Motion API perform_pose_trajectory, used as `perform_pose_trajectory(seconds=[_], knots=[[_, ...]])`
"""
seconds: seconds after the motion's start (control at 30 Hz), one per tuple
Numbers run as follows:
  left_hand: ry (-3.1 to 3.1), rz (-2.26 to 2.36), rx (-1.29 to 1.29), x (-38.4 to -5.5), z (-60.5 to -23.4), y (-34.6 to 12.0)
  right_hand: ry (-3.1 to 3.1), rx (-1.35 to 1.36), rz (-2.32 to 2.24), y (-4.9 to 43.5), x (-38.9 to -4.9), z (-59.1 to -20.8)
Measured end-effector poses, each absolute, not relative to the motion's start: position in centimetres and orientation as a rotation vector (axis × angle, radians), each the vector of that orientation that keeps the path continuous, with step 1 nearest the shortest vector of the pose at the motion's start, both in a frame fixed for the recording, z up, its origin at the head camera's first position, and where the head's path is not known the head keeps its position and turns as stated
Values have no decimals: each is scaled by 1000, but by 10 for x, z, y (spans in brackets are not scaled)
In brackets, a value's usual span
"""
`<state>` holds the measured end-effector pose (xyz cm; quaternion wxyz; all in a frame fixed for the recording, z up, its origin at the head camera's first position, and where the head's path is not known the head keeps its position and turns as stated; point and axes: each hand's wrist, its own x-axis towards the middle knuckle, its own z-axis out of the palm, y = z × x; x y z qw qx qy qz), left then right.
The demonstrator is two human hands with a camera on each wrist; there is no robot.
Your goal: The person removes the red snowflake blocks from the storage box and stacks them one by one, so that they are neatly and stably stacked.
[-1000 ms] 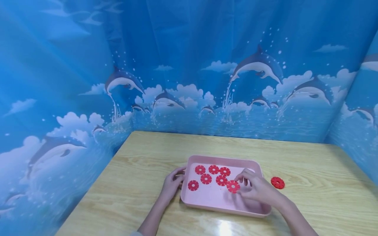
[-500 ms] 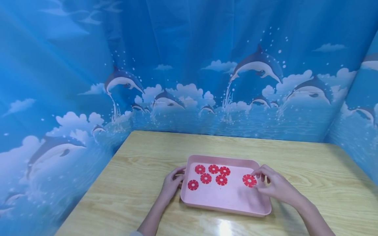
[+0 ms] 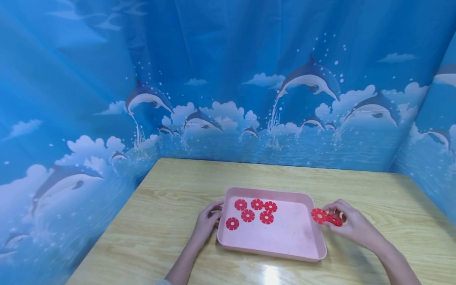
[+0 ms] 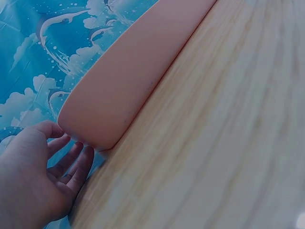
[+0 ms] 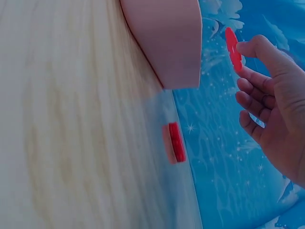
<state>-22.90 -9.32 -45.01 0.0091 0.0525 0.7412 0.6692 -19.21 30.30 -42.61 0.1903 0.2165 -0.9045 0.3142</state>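
Observation:
My right hand [image 3: 350, 226] pinches a red notched plastic disc [image 3: 315, 216] between thumb and fingertip, over the right rim of a pink tray [image 3: 274, 240]. In the right wrist view the held disc [image 5: 231, 45] stands nearly edge-on, well above the table. Under this hand a short stack of red discs [image 5: 177, 142] lies on the table beside the tray, partly hidden by the fingers in the head view. My left hand [image 3: 206, 223] rests its loosely bent fingertips against the tray's left wall, as the left wrist view shows at the tray end [image 4: 90, 121].
Several more red discs [image 3: 266, 222] lie flat in the left and back part of the tray. The tray stands on a wood-grain table [image 3: 185, 182]. Behind and around the table hangs a blue dolphin-print curtain [image 3: 221, 79].
My right hand has carried the pinched disc rightward, from among the discs in the tray to the right rim, above the stack on the table. My left hand has stayed at the tray.

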Motion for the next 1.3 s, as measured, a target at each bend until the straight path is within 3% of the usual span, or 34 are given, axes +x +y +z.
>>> perform_pose_trajectory(seconds=[1.3], knots=[[2277, 2114, 168, -235, -460, -95, -2529, 339, 927, 351, -198, -473]])
